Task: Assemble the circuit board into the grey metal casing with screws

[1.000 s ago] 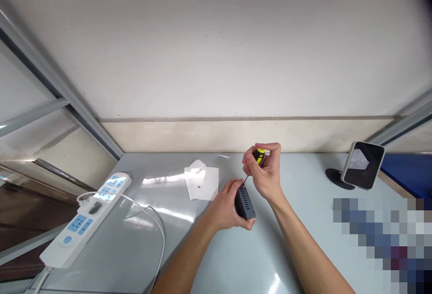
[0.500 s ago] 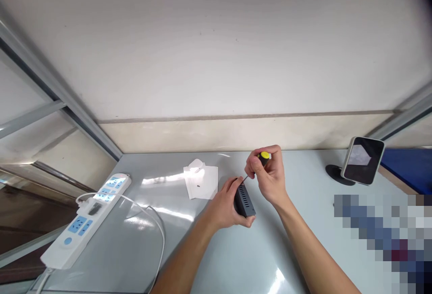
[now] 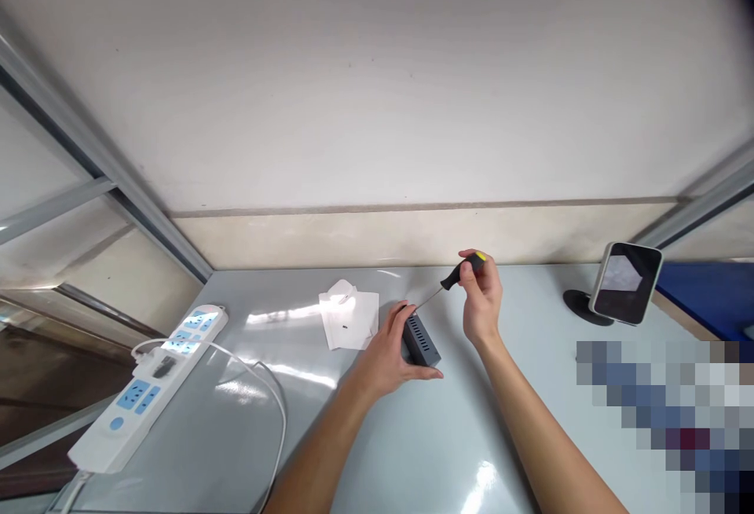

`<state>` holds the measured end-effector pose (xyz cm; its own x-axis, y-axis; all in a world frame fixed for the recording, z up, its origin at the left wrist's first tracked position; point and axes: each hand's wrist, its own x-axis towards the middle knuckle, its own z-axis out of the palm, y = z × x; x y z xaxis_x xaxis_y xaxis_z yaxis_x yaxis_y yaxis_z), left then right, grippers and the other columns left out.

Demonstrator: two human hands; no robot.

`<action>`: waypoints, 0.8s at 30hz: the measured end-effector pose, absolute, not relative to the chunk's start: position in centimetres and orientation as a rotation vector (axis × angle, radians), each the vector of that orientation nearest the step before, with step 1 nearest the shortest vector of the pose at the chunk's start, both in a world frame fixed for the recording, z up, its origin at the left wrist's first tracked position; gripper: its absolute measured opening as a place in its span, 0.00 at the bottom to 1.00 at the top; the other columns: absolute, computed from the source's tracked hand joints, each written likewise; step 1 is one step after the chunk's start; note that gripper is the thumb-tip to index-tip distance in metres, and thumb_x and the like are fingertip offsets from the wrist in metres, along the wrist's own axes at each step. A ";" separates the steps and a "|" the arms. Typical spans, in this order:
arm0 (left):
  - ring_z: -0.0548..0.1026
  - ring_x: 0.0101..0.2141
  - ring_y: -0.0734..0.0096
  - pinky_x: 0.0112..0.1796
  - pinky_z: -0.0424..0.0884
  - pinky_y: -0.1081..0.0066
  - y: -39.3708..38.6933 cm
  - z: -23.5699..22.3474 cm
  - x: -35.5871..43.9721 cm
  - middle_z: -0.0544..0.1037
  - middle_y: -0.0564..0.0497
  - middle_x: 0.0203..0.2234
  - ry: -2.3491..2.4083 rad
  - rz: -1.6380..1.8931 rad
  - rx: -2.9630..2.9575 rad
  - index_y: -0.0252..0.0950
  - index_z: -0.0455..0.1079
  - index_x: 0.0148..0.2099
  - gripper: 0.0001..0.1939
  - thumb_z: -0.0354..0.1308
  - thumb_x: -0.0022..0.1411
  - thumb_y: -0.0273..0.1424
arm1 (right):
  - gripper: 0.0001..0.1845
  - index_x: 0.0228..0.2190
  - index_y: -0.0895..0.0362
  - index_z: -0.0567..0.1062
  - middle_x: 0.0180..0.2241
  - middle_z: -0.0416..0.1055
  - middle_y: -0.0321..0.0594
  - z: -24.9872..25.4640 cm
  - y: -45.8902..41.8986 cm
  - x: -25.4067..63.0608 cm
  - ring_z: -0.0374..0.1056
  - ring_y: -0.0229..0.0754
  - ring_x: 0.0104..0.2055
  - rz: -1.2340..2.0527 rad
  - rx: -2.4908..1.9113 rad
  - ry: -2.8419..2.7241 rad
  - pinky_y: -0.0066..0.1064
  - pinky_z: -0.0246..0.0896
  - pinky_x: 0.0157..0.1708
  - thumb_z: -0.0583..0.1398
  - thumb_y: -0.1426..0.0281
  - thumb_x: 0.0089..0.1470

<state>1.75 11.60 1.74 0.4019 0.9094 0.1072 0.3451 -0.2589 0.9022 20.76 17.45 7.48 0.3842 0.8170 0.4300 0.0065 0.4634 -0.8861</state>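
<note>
A black box with a row of vent slots stands on the grey table, tilted away from me. My left hand grips it from the left, thumb along the near end and fingers over the far end. My right hand is closed round the black handle of a screwdriver with a yellow cap. Its thin shaft slants down and left to the far end of the box, close to my left fingertips. Whether the tip sits in a screw is too small to tell.
White paper sheets lie left of the box, with a tiny dark piece on them. Further left is a white power strip with a looping cable. A screen on a round stand is at the right, near a blurred patch.
My right hand has shifted back and right along the screwdriver, whose handle now leans lower and shows more. The box and my left hand have moved slightly left and up.
</note>
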 end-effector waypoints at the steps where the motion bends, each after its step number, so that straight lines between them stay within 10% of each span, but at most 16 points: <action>1: 0.59 0.72 0.43 0.68 0.63 0.45 11.6 1.7 1.7 0.52 0.41 0.75 1.090 0.832 1.806 0.50 0.53 0.74 0.61 0.83 0.44 0.43 | 0.17 0.42 0.51 0.78 0.33 0.65 0.33 7.0 18.0 21.3 0.61 0.37 0.32 0.664 -0.970 -0.969 0.30 0.60 0.32 0.68 0.53 0.59; 12: 0.52 0.74 0.37 0.70 0.55 0.37 11.3 2.1 1.6 0.49 0.38 0.77 1.121 0.714 2.140 0.47 0.53 0.75 0.63 0.79 0.44 0.55 | 0.27 0.32 0.54 0.71 0.25 0.60 0.27 2.0 21.3 24.0 0.54 0.31 0.21 0.908 -0.978 -0.497 0.26 0.50 0.18 0.72 0.47 0.46; 24: 0.68 0.63 0.38 0.65 0.63 0.40 11.0 2.2 2.0 0.64 0.40 0.67 1.236 0.709 2.233 0.48 0.59 0.72 0.60 0.80 0.40 0.55 | 0.23 0.30 0.54 0.70 0.26 0.62 0.28 1.0 21.8 24.2 0.54 0.32 0.23 0.932 -0.960 -0.468 0.26 0.53 0.19 0.72 0.51 0.48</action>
